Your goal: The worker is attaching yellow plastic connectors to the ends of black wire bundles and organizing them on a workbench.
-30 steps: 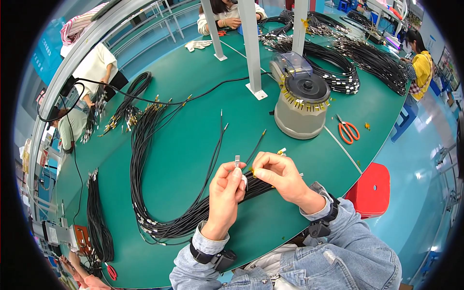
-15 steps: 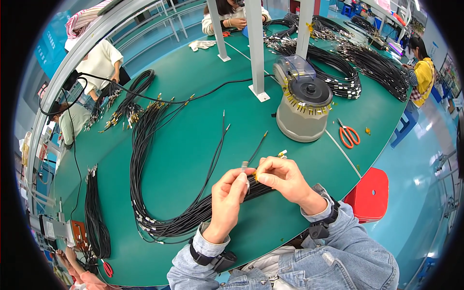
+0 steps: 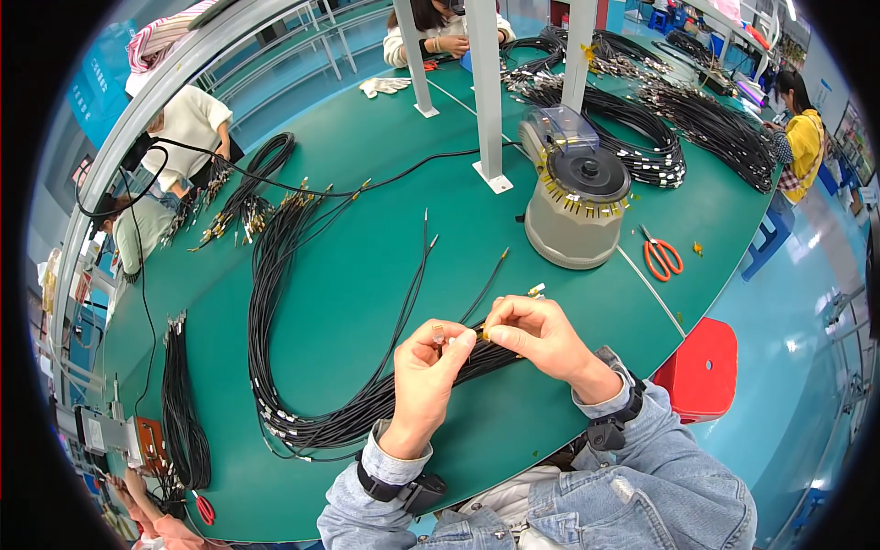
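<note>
My left hand [image 3: 427,376] is closed in a pinch on a small cable connector [image 3: 438,332], whose pale, metallic end pokes out above the fingers. Close beside it, my right hand [image 3: 543,341] pinches a bit of amber tape [image 3: 485,335]; the thumbs and fingertips of both hands nearly meet there. Whether the tape touches the connector is hidden by the fingers. Under both hands runs a thick bundle of black cables [image 3: 321,429] with white labels, curving away to the left. One loose cable end with an amber band [image 3: 503,254] lies just beyond my hands.
A round tape dispenser [image 3: 576,215] with amber strips stands ahead, near grey posts [image 3: 489,101]. Orange-handled scissors [image 3: 662,257] lie to the right, above a red stool [image 3: 704,371]. More cable bundles [image 3: 185,403] cover the green table [image 3: 348,275]. Several people work around it.
My left hand has turned and shifted slightly left, and the connector end has tilted and dropped lower. My right hand keeps its pinch on the tape almost in place.
</note>
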The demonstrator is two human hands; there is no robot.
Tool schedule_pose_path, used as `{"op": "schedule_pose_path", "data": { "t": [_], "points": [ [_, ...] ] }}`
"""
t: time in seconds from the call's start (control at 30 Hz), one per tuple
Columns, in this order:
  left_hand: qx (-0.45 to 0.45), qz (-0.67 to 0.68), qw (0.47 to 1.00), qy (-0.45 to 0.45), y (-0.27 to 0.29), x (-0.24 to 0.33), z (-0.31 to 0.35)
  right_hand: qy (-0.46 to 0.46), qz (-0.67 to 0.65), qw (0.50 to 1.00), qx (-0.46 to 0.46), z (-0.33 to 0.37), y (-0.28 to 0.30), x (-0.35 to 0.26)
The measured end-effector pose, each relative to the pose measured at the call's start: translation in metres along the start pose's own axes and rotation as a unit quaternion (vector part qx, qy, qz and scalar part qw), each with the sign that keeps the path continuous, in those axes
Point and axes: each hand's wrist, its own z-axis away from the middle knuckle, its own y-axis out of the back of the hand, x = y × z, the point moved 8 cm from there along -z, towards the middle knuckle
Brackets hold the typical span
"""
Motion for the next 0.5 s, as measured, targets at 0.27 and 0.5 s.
{"op": "schedule_pose_path", "data": {
  "t": [0.27,0.5],
  "points": [
    [0.019,0.006,1.000,-0.001,0.002,0.001,0.000,0.017,0.011,0.998,0.053,-0.002,0.012,-0.005],
    [-0.001,-0.001,1.000,0.001,-0.006,-0.003,0.000,0.087,0.149,0.985,0.008,-0.002,0.005,-0.008]
  ]
}}
